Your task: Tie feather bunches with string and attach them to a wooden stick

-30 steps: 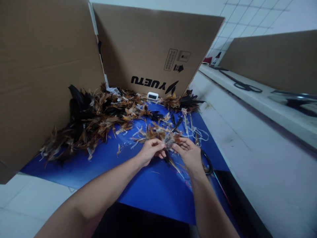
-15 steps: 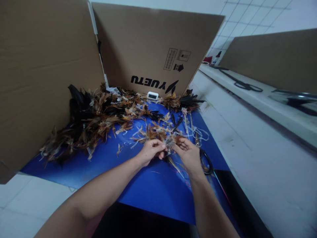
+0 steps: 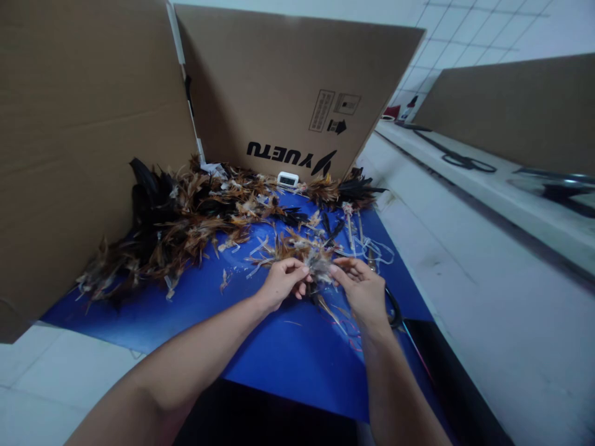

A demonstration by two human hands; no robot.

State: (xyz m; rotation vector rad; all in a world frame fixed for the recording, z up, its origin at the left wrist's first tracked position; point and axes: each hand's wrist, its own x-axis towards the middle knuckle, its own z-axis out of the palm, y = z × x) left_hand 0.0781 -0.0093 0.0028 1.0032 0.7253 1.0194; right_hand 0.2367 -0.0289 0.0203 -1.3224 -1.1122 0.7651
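Centrally, a small feather tuft (image 3: 318,265) is pinched between the left hand (image 3: 281,284) and right hand (image 3: 363,290) over the blue sheet (image 3: 260,347), fingertips closed from either side, near its right edge

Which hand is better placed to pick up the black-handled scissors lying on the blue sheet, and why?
Right. The right hand lies directly beside the scissors at the blue sheet's right edge; the left hand is farther away, pinching the small feather bundle.
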